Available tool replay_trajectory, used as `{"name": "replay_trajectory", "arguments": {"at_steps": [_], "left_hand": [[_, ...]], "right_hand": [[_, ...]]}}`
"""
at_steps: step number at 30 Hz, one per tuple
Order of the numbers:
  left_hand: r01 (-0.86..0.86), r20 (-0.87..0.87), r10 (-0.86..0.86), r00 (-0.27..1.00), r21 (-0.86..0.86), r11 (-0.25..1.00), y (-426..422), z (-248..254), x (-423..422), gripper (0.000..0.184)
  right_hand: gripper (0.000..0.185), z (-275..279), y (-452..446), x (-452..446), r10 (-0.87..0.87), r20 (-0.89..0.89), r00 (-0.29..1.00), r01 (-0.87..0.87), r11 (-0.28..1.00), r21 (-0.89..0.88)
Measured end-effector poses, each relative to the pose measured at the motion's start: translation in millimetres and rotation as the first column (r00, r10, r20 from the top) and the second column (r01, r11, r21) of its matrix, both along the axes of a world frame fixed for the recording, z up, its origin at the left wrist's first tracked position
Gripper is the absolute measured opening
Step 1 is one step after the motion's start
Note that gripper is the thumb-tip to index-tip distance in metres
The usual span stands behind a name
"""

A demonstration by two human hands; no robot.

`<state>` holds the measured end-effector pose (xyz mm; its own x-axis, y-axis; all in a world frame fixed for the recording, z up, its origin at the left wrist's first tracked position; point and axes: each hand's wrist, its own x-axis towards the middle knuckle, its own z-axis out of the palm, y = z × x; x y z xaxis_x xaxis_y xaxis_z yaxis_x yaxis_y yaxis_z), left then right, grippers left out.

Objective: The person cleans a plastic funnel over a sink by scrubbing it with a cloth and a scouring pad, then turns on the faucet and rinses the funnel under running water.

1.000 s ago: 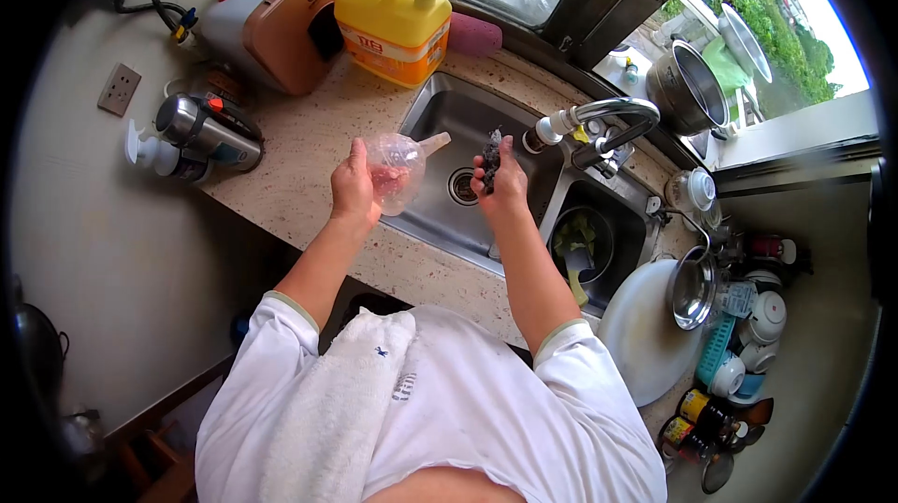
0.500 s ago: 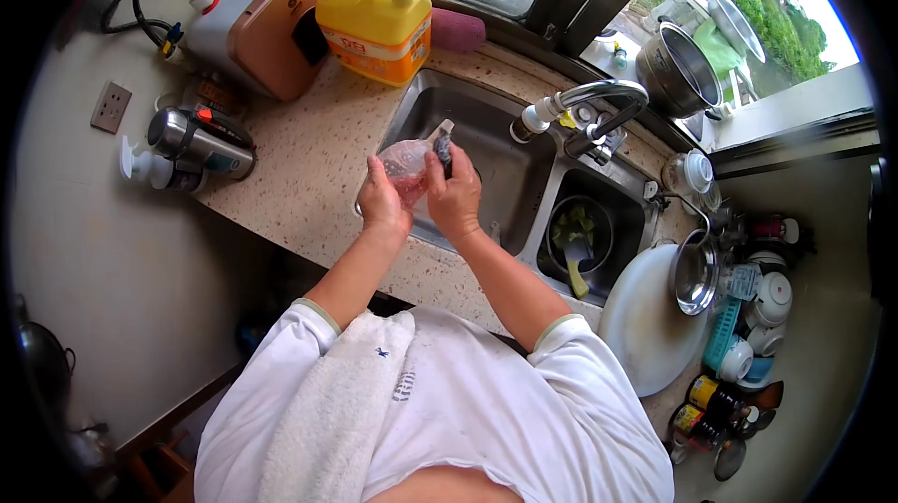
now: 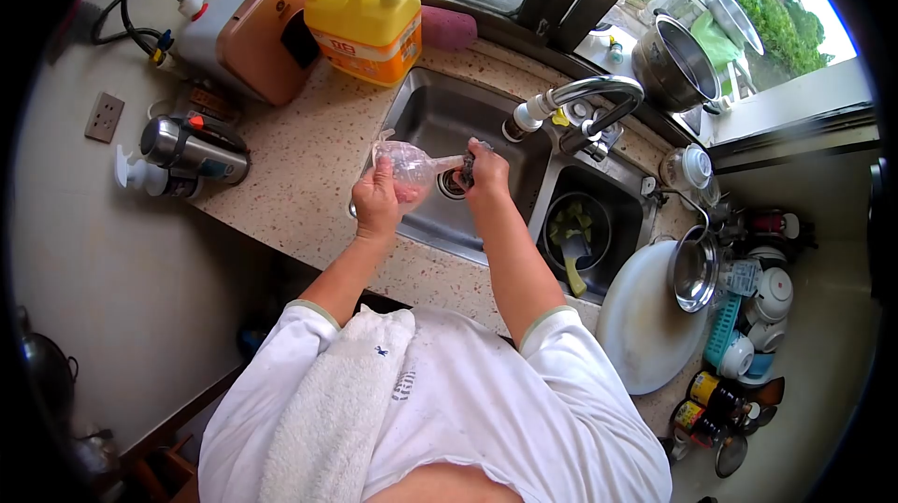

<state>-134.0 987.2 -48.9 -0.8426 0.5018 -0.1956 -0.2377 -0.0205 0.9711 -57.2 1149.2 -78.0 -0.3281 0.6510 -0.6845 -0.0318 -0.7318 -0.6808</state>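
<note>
Over the large left basin of the steel sink (image 3: 421,87), a clear plastic bag (image 3: 408,165) with something pinkish inside is stretched between my hands. My left hand (image 3: 377,202) is closed on its left side, thumb up over the plastic. A narrow twisted strip of the bag runs across to my right hand (image 3: 488,174), whose fingers are wrapped round that end. Dark, bunched material (image 3: 467,166) shows at those fingers; I cannot make out what it is. Below the strip lies the sink drain (image 3: 451,185).
A chrome faucet (image 3: 599,87) arches over the sink's divider. The right basin holds a pot (image 3: 603,241) with green pieces and a green-handled utensil (image 3: 573,274). A yellow jug (image 3: 365,26) stands behind, and a round white board (image 3: 645,344) lies at right.
My hands have moved apart, the right one going rightward and the left slightly left. The bag, earlier bunched between them, is now drawn out into a twisted strip.
</note>
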Motion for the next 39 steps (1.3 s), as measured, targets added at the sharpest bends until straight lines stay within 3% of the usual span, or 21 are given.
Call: {"name": "replay_trajectory", "arguments": {"at_steps": [2, 8, 11, 12, 14, 15, 17, 19, 20, 21, 22, 23, 24, 26, 29, 32, 33, 36, 39], "left_hand": [[-0.055, 0.178, 0.043, 0.983, 0.061, 0.997, -6.5, -3.3, -11.7, 0.052], [-0.107, 0.588, -0.002, 0.809, 0.151, 0.983, -9.8, -7.8, -22.5, 0.050], [-0.192, 0.762, 0.037, 0.646, 0.116, 0.975, 0.8, -13.8, -22.4, 0.045], [-0.227, 0.818, 0.062, 0.572, 0.086, 0.970, 5.1, -15.3, -23.1, 0.045], [-0.241, 0.849, 0.096, 0.520, 0.037, 0.970, 11.5, -28.3, -24.1, 0.043], [-0.245, 0.863, 0.112, 0.492, 0.013, 0.969, 14.8, -33.7, -23.6, 0.043], [-0.234, 0.842, 0.120, 0.527, 0.007, 0.972, 22.8, -35.0, -18.3, 0.042], [-0.225, 0.823, 0.117, 0.556, 0.013, 0.974, 30.0, -36.0, -11.8, 0.042], [-0.221, 0.815, 0.109, 0.569, 0.023, 0.975, 34.1, -36.7, -8.4, 0.043], [-0.217, 0.807, 0.101, 0.582, 0.035, 0.976, 38.7, -37.2, -4.9, 0.043], [-0.217, 0.801, 0.109, 0.588, 0.026, 0.976, 43.5, -36.8, -1.0, 0.043], [-0.217, 0.795, 0.118, 0.595, 0.018, 0.976, 49.0, -36.1, 3.5, 0.044], [-0.217, 0.789, 0.126, 0.602, 0.010, 0.976, 54.7, -37.2, 7.6, 0.044], [-0.225, 0.767, 0.157, 0.622, -0.017, 0.974, 66.3, -50.8, 16.3, 0.046], [-0.220, 0.776, 0.155, 0.611, -0.022, 0.975, 79.8, -69.6, 25.9, 0.048], [-0.200, 0.786, 0.143, 0.602, -0.025, 0.979, 87.8, -86.7, 33.5, 0.048], [-0.193, 0.785, 0.139, 0.604, -0.026, 0.981, 89.5, -92.8, 35.3, 0.047], [-0.228, 0.791, 0.078, 0.606, 0.080, 0.970, 92.3, -105.7, 38.7, 0.054], [-0.230, 0.768, 0.120, 0.629, 0.036, 0.972, 94.5, -106.4, 37.8, 0.054]], "right_hand": [[0.022, -20.4, 12.0, 21.9, -0.150, -0.071, 0.986, 0.132, 0.968, -0.213], [0.026, -78.7, 23.4, 65.2, 0.017, 0.096, 0.995, -0.006, 0.994, -0.113], [0.028, -110.2, 29.2, 81.3, 0.261, 0.126, 0.957, -0.251, 0.964, -0.085], [0.029, -102.9, 30.6, 84.5, 0.331, 0.245, 0.911, -0.333, 0.942, -0.035], [0.031, -70.9, 34.3, 88.1, 0.427, 0.479, 0.767, -0.503, 0.864, 0.034], [0.035, -73.4, 45.4, 96.5, 0.403, 0.432, 0.807, -0.478, 0.875, 0.076], [0.026, -68.8, 71.2, 112.0, 0.176, 0.305, 0.936, -0.239, 0.953, 0.186], [0.020, -56.7, 103.1, 130.7, -0.024, 0.270, 0.962, -0.089, 0.913, 0.397], [0.019, -54.0, 120.6, 139.6, -0.148, 0.290, 0.946, -0.021, 0.861, 0.509], [0.024, -42.7, 137.2, 146.4, -0.221, 0.376, 0.900, -0.067, 0.781, 0.620], [0.035, -70.9, 174.9, 164.0, -0.323, 0.505, 0.800, -0.243, 0.595, 0.766], [0.044, -39.2, 179.4, 161.3, -0.404, 0.584, 0.704, -0.339, 0.532, 0.776], [0.052, -49.1, 206.4, 166.9, -0.442, 0.630, 0.639, -0.437, 0.464, 0.770], [0.048, -48.6, 234.4, 164.6, -0.520, 0.625, 0.582, -0.565, 0.294, 0.771], [0.037, -44.5, 268.3, 172.6, -0.350, 0.842, 0.411, -0.801, 0.302, 0.516], [0.025, -51.9, 281.5, 187.3, -0.353, 0.869, 0.346, -0.857, 0.257, 0.446], [0.024, -44.9, 275.5, 187.7, -0.337, 0.870, 0.361, -0.820, 0.329, 0.468], [0.025, -45.5, 259.2, 193.8, -0.311, 0.850, 0.426, -0.778, 0.353, 0.519], [0.025, -40.2, 219.8, 192.9, -0.398, 0.724, 0.563, -0.641, 0.342, 0.687]]}}
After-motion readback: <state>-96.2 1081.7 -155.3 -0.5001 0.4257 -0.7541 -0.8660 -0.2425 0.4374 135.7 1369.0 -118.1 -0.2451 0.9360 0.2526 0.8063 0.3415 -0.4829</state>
